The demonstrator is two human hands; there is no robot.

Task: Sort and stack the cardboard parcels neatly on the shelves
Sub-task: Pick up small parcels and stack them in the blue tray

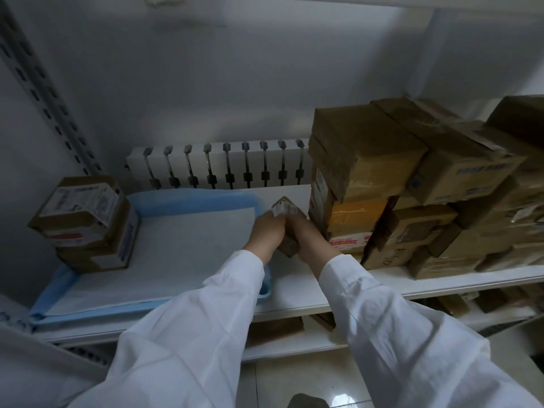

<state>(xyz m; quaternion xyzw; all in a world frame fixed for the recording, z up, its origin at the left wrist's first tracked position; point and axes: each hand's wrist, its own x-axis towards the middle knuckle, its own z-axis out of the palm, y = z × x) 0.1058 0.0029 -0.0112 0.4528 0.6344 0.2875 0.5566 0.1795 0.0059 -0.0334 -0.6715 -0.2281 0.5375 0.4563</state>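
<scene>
1. My left hand and right hand both grip one small cardboard parcel, fingers closed on its sides, left on the left face and right on the right face.
2. The parcel sits between my palms, tilted on a corner, its labelled top poking up beyond my fingertips, over the white shelf.
3. Just right of my right hand: a tall stack of parcels, nearly touching my knuckles.
4. Well left of my left hand: a smaller labelled stack at the shelf end.
5. Under and left of my left wrist: a blue-edged sheet on the shelf.
6. Beyond my hands: a white radiator.
</scene>
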